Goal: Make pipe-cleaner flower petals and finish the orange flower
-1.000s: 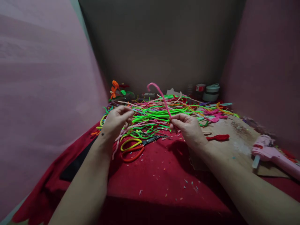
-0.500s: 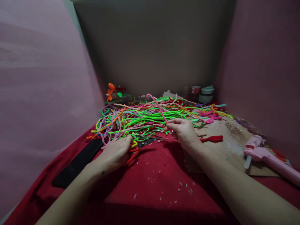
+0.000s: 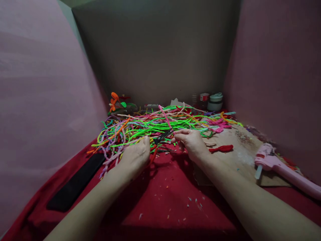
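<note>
In the head view my left hand [image 3: 136, 154] is closed around the red and yellow handles of a pair of scissors [image 3: 163, 136]. Their dark blades point up and to the right, at a pink pipe cleaner [image 3: 165, 115]. Thumb and fingers of my right hand [image 3: 192, 142] pinch that pipe cleaner near its lower end, and the rest of it rises up to the left. The blades meet or overlap the pink stem just beside my right fingertips; whether they are closed on it I cannot tell. Behind both hands spreads a tangled heap of many-coloured pipe cleaners [image 3: 150, 127].
A pink glue gun [image 3: 273, 160] lies at the right on a cardboard sheet [image 3: 230, 167], near a red twisted piece [image 3: 222, 148]. A black flat object [image 3: 75, 184] is at the left. An orange flower [image 3: 114, 100] and a lidded container [image 3: 215, 102] stand behind.
My left hand has risen and moved right, bringing the scissors from low on the cloth up to the pink pipe cleaner. My right hand still pinches it. The view has shifted slightly.
</note>
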The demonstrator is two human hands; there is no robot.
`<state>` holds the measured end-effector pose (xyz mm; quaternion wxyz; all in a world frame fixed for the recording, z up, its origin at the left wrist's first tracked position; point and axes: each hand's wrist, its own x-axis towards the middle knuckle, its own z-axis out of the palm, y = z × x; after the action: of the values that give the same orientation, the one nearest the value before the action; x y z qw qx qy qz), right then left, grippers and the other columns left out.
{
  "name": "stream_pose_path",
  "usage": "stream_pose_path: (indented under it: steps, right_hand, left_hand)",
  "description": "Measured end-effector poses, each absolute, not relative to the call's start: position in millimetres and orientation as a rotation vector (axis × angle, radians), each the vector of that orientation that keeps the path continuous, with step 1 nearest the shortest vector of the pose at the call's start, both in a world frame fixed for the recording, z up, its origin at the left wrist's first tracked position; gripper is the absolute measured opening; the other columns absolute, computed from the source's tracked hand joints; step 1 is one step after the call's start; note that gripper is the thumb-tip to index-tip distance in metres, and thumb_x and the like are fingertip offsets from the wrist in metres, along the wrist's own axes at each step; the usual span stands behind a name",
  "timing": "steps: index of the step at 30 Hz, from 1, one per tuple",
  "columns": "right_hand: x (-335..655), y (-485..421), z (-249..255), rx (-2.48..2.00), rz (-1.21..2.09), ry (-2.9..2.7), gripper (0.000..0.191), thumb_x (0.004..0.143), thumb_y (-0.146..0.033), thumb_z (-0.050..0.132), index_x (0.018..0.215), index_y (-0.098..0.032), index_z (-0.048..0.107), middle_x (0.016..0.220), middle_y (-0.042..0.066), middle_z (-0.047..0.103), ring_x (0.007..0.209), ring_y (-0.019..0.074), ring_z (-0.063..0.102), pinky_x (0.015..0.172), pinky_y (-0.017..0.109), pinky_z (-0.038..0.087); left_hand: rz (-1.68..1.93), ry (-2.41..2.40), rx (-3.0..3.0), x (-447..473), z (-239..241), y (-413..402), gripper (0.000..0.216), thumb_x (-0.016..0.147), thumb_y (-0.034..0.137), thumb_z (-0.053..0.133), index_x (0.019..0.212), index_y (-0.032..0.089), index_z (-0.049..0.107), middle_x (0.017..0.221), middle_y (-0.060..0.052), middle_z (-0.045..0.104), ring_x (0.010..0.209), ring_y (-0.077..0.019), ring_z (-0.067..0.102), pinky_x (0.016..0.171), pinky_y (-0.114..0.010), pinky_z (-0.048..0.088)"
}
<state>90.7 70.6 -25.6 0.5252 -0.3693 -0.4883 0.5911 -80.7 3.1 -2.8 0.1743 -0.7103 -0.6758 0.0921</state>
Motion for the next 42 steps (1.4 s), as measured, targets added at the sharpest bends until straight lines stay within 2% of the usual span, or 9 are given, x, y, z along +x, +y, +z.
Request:
stream_pose_path:
  steps: [4, 8, 14, 26, 38, 42]
  right_hand:
    - [90.7, 69.3, -22.2, -0.887, 1.399, -1.159, 0.009, 0.055, -0.017, 0.059, 0.062, -0.011, 0.059, 0.051, 0.002, 0.063, 0.027, 0.0041, 0.035, 0.028, 0.018, 0.027]
    - [90.3, 67.9, -20.0, -0.906, 1.403, -1.140, 0.007, 0.053, -0.016, 0.059, 0.059, -0.012, 0.058, 0.048, 0.001, 0.062, 0.028, 0.0046, 0.037, 0.029, 0.018, 0.027]
    - [90.3, 67.4, -20.5, -0.886, 1.399, -1.154, 0.008, 0.053, -0.014, 0.059, 0.060, -0.012, 0.059, 0.047, 0.001, 0.062, 0.029, 0.0043, 0.037, 0.030, 0.018, 0.027]
    - [88.6, 73.5, -26.8, -0.914, 1.394, -1.152, 0.012, 0.051, -0.018, 0.065, 0.060, -0.012, 0.058, 0.046, 0.002, 0.062, 0.028, 0.0052, 0.039, 0.029, 0.018, 0.027]
    - [91.9, 71.9, -22.4, -0.951, 1.426, -1.151, 0.011, 0.051, -0.018, 0.066, 0.057, -0.013, 0.057, 0.043, 0.000, 0.059, 0.030, 0.0054, 0.039, 0.032, 0.019, 0.027]
    - [93.0, 72.4, -24.7, -0.901, 1.426, -1.189, 0.011, 0.056, -0.022, 0.062, 0.052, -0.013, 0.058, 0.041, -0.002, 0.053, 0.035, 0.0054, 0.037, 0.035, 0.020, 0.025]
  left_hand:
    - [0.218, -1.912, -1.991, -79.1, -10.3, 7.1, 0.026, 0.085, 0.018, 0.023, 0.102, 0.011, 0.042, 0.080, -0.014, 0.061, 0.073, -0.0276, 0.062, 0.058, -0.035, 0.044]
    - [0.192, -1.893, -2.005, -81.6, -15.7, 5.9, 0.026, 0.084, 0.016, 0.023, 0.099, 0.011, 0.043, 0.081, -0.015, 0.061, 0.070, -0.0273, 0.062, 0.056, -0.035, 0.044]
    - [0.200, -1.900, -2.002, -81.7, -18.1, 4.9, 0.024, 0.086, 0.022, 0.025, 0.096, 0.012, 0.044, 0.078, -0.013, 0.060, 0.067, -0.0265, 0.062, 0.055, -0.034, 0.044]
    - [0.170, -1.778, -1.915, -83.1, -21.0, 3.1, 0.027, 0.084, 0.008, 0.021, 0.090, 0.011, 0.047, 0.074, -0.012, 0.057, 0.063, -0.0243, 0.061, 0.051, -0.030, 0.043]
    - [0.221, -1.789, -1.892, -80.1, -17.5, -2.9, 0.029, 0.084, 0.009, 0.021, 0.092, 0.012, 0.048, 0.071, -0.012, 0.058, 0.061, -0.0238, 0.061, 0.047, -0.027, 0.040]
    - [0.203, -1.777, -1.908, -82.5, -19.5, -2.5, 0.029, 0.084, 0.009, 0.021, 0.092, 0.012, 0.048, 0.072, -0.011, 0.058, 0.060, -0.0228, 0.061, 0.045, -0.027, 0.040]
